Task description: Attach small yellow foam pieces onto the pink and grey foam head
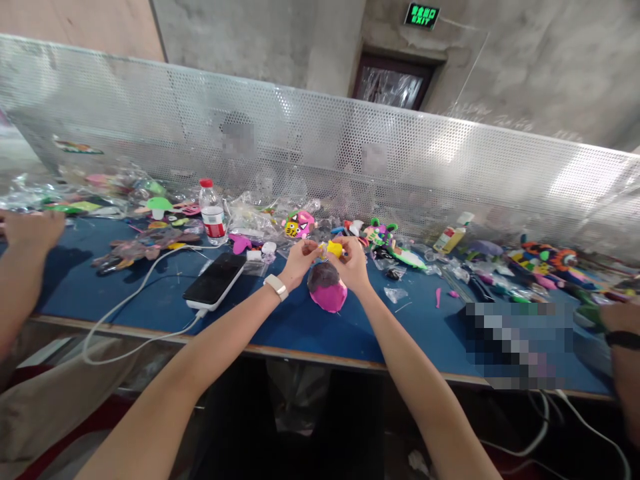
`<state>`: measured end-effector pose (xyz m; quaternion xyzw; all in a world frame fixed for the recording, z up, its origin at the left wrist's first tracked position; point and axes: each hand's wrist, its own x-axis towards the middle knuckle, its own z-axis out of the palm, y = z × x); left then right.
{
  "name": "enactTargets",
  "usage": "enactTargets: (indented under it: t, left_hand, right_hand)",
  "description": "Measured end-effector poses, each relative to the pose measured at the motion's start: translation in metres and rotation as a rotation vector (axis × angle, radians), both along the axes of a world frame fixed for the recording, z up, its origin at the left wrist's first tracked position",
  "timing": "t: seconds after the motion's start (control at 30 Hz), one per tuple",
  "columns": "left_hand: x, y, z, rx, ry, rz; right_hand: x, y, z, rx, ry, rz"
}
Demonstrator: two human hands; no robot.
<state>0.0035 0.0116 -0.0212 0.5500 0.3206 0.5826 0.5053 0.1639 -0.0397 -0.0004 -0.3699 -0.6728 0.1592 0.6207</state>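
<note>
Above blue table [300, 323], mid-bench: left hand [299, 260] and right hand [353, 263] both pinched shut on small yellow clay piece [335, 249] — looks soft, light, easily dented; grip by fingertips at edges. Pink-purple clay lump [327, 288] rests just beneath, near phone [216, 280]

Blue felt-covered surface [280, 327] with wood front edge. Black smartphone [215, 279] on white power bank, white cable [137, 293] trailing off the edge. Clear plastic water bottle with red cap and label [213, 212] upright behind it. Pink cat-face clay figure [299, 225] among clear plastic bags. Green clay mushroom [159, 205] far left. Perforated metal divider [320, 147] along the back. Green exit sign [421, 15] above dark doorway.
</note>
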Motion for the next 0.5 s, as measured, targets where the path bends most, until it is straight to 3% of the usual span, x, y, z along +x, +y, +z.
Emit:
enactTargets:
  t: [0.23, 0.5]
  left_hand:
    - [0.0018, -0.0082, 0.0064, 0.064, -0.045, -0.124]
    - [-0.0014, -0.0032, 0.0063, 0.085, -0.037, -0.195]
  right_hand:
    - [0.0033, -0.0001, 0.0023, 0.076, -0.112, -0.149]
    - [0.0054, 0.0048, 0.0005, -0.023, 0.045, -0.061]
